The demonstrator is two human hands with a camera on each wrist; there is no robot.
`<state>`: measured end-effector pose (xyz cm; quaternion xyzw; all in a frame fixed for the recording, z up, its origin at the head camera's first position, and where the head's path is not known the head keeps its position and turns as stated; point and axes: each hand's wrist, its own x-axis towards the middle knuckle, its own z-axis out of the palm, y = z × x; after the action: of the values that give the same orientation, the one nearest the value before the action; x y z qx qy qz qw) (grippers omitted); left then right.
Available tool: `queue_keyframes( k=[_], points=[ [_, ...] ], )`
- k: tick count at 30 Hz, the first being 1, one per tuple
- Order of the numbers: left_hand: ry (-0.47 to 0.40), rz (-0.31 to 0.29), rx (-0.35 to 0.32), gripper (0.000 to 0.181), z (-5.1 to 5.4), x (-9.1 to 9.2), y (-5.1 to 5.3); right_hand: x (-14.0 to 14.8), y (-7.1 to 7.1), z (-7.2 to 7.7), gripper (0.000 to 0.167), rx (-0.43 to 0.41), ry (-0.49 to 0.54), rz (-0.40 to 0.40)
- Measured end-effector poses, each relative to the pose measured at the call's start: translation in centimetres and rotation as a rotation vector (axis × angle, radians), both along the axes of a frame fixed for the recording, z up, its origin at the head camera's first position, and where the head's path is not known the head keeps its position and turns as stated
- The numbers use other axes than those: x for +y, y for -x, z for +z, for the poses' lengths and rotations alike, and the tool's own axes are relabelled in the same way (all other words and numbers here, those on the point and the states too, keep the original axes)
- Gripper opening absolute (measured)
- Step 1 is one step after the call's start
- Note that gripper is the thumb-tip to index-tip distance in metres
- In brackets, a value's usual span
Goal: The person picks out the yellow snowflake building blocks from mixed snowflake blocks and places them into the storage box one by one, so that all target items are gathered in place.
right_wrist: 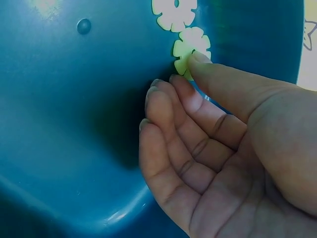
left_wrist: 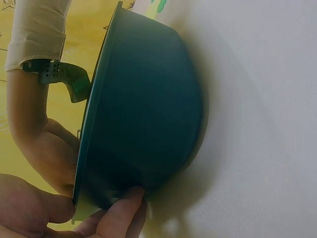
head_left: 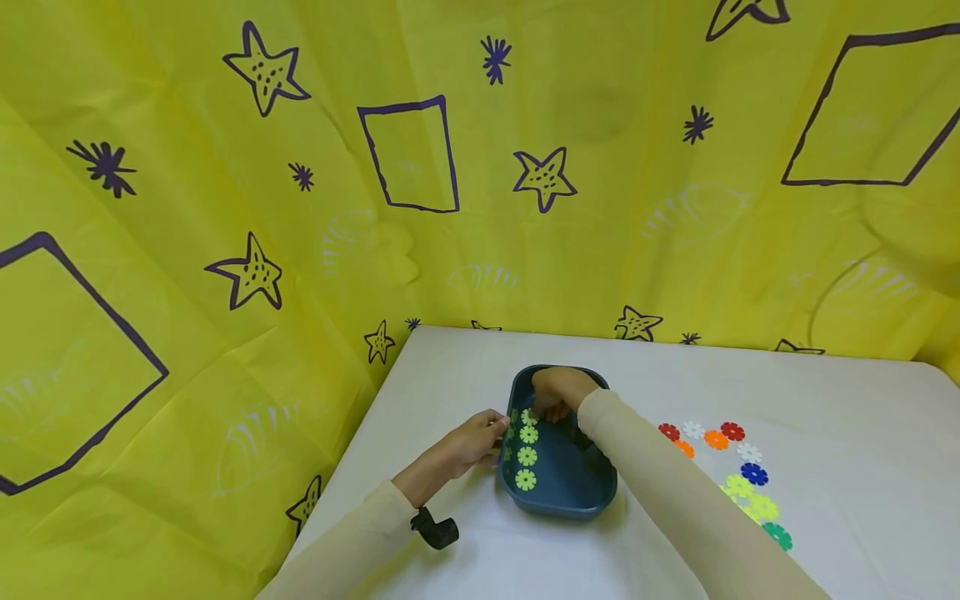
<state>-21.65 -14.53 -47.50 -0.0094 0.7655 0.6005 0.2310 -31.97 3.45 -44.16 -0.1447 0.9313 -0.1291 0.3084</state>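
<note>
A dark blue basin [head_left: 566, 479] stands on the white table, its side wall [left_wrist: 143, 104] filling the middle of the left wrist view. My left hand [head_left: 471, 442] holds its left edge, thumb at the rim and fingers against the outer wall. Inside the basin is my right hand [head_left: 558, 392]; in the right wrist view its thumb and index finger pinch a yellow-green flower-shaped disc [right_wrist: 192, 42], the other fingers curled. Another such disc [right_wrist: 174, 12] lies at its edge. Several yellow-green discs [head_left: 527, 456] form a column along the basin's left side.
Right of the basin, partly behind my right sleeve, lie loose flower discs: red [head_left: 732, 431], orange [head_left: 716, 440], white [head_left: 749, 452], blue [head_left: 754, 474], yellow-green [head_left: 763, 507] and green [head_left: 777, 536]. A yellow patterned curtain [head_left: 480, 250] hangs behind and left of the table.
</note>
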Motion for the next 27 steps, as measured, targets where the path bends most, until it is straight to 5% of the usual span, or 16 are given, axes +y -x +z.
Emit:
queue_keyframes(
  k=[18,27],
  points=[
    [0.011,0.007,0.002,0.030,0.2,0.2,-0.2,0.4,0.6,-0.1,0.032,0.031,-0.028,0.033],
    [0.017,0.010,0.006,0.030,0.0,0.2,0.0,3.5,0.7,2.5,0.038,0.102,0.043,0.183]
  ],
)
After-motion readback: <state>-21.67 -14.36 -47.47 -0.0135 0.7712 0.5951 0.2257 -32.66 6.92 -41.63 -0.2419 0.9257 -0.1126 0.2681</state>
